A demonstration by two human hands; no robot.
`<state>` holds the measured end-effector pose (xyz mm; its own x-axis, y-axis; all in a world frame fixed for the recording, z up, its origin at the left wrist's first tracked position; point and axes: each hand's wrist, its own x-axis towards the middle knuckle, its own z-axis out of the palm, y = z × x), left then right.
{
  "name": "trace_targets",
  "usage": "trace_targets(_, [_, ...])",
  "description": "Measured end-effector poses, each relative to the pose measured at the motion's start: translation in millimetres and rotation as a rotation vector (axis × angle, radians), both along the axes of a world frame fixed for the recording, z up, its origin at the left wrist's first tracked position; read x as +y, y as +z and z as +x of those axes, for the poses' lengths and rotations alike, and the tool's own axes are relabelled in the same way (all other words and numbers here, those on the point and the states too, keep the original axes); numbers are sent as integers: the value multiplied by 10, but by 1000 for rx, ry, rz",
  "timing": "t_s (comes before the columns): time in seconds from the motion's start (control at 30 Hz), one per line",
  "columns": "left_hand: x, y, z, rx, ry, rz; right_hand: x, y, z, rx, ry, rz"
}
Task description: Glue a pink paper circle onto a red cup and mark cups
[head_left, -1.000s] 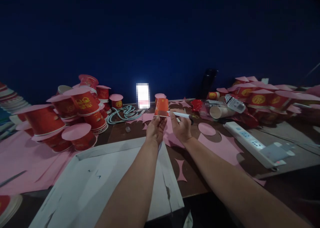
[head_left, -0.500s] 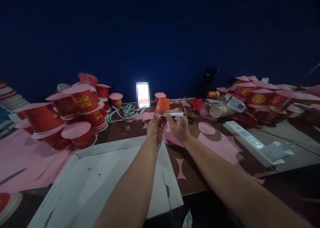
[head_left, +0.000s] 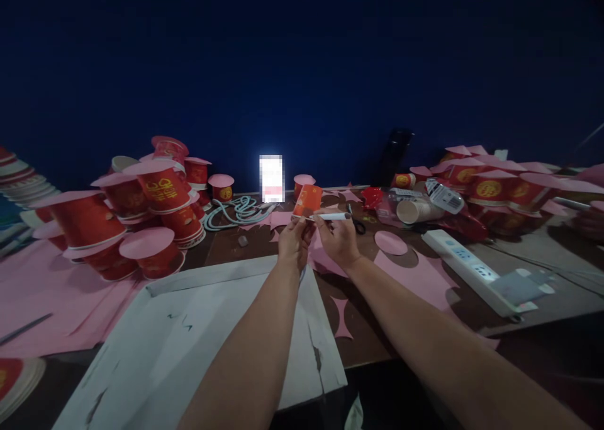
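Over the middle of the table, my left hand (head_left: 295, 244) is closed on the rim of a red-orange paper cup (head_left: 309, 199), which is tilted. My right hand (head_left: 340, 241) grips a slim white pen-like tube (head_left: 330, 216) with a dark right end. The tube's left tip meets the cup's rim by my left fingertips; whether it touches the rim cannot be made out. Behind the cup stands another red cup (head_left: 302, 189) topped by a pink paper disc (head_left: 304, 179). A loose pink disc (head_left: 391, 242) lies right of my right hand.
Stacked red cups with pink discs stand left (head_left: 163, 191) and right (head_left: 488, 187). A white board (head_left: 189, 329) lies under my left forearm. Nearby are a coiled cable (head_left: 236, 213), a lit screen (head_left: 271, 178), a power strip (head_left: 467, 272) and scissors (head_left: 359, 226). Another person's hand (head_left: 589, 219) shows at right.
The cup leans slightly more to the right in my left hand. The whole view has shifted a little; both hands keep their hold.
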<state>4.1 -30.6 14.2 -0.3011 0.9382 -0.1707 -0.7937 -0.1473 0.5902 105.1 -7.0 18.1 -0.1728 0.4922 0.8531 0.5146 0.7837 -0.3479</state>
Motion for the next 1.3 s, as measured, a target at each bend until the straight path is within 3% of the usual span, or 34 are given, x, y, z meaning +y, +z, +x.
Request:
trace_targets(0.47, [-28, 78, -38, -152, 4, -35, -10, 47, 38, 214, -77, -23])
trace_targets(0.87, [-1, 38, -38, -123, -42, -12, -9, 4, 12, 45, -36, -28])
trace_targets(1.3, [1, 34, -53, -146, -38, -16, 9, -15, 11, 55, -41, 9])
